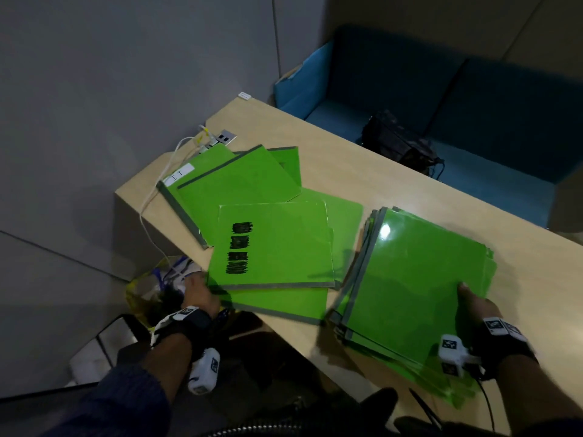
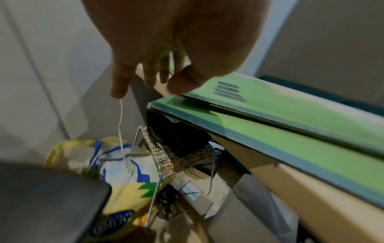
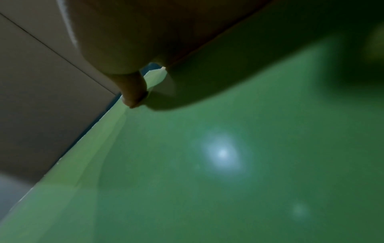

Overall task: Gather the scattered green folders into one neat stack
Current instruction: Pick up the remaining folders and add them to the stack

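Note:
Several green folders [image 1: 239, 181] lie fanned over the left part of the wooden table [image 1: 362, 171]. On top of them lies a folder with black scribbles [image 1: 274, 247], its near left corner past the table edge. My left hand [image 1: 202, 283] is at that corner. In the left wrist view the thumb of that hand [image 2: 151, 87] meets the scribbled folder [image 2: 270, 102], and the fingers are spread and straight. My right hand [image 1: 473, 301] holds the stack of folders [image 1: 416, 279] at its near right side. Its thumb [image 3: 133, 92] presses on the top folder [image 3: 207, 180]; its fingers are hidden beneath.
A white cable [image 1: 148, 197] runs from a socket plate [image 1: 225, 137] off the table's left end. A yellow patterned bag [image 2: 124, 180] and boxes sit on the floor below my left hand. A black bag [image 1: 397, 143] rests on the blue sofa behind the table.

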A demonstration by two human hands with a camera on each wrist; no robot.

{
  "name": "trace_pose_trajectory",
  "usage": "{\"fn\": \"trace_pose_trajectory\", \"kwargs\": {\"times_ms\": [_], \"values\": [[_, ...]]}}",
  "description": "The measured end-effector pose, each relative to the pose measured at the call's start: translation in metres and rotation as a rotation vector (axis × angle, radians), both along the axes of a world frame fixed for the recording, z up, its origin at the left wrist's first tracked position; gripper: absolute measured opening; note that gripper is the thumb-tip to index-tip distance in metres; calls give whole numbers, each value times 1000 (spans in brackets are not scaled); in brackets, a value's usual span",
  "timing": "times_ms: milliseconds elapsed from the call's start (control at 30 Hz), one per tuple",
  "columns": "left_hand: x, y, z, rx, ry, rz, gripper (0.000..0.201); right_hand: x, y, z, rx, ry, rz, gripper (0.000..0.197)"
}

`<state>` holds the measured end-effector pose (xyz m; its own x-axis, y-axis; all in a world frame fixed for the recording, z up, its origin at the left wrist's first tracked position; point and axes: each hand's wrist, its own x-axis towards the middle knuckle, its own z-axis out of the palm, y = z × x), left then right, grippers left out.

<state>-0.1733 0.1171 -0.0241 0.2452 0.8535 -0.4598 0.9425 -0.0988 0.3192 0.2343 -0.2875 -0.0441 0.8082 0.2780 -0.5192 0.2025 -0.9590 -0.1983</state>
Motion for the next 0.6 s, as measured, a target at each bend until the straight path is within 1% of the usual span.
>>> {"fn": "trace_pose_trajectory", "kwargs": {"times_ms": [33,67,100,133,167,200,233,267,333,400,500,533,600], "values": [[2,-4,0,-14,-42,173,65,-1,0,2,-8,8,2,53],[4,-7,-2,-57,-100,349,73,-2,-1,3,-16,8,16,54],[6,-8,-3,-138,-158,502,84,-3,-2,4,-29,1,31,57],[8,-9,-6,-225,-228,613,93,-4,-4,4,-49,-10,52,61],[9,-10,-8,-295,-303,687,93,-5,-4,5,-68,-20,71,64],[11,-8,-9,-328,-369,726,85,-5,-6,7,-78,-27,92,66],[12,-5,-11,-332,-415,751,74,-6,-7,9,-87,-29,108,67],[12,-2,-14,-332,-461,769,68,-6,-10,8,-92,-30,121,68],[12,-1,-12,-355,-574,801,68,-4,-15,6,-84,-36,132,71],[11,1,-11,-375,-674,817,63,-1,-19,5,-85,-38,140,72],[11,-4,-5,-354,-818,822,59,2,-19,5,-83,-28,155,68],[12,-5,-4,-351,-866,829,53,3,-18,6,-84,-21,157,67],[16,-9,-2,-358,-923,863,29,3,-19,7,-90,-10,161,67]]}}
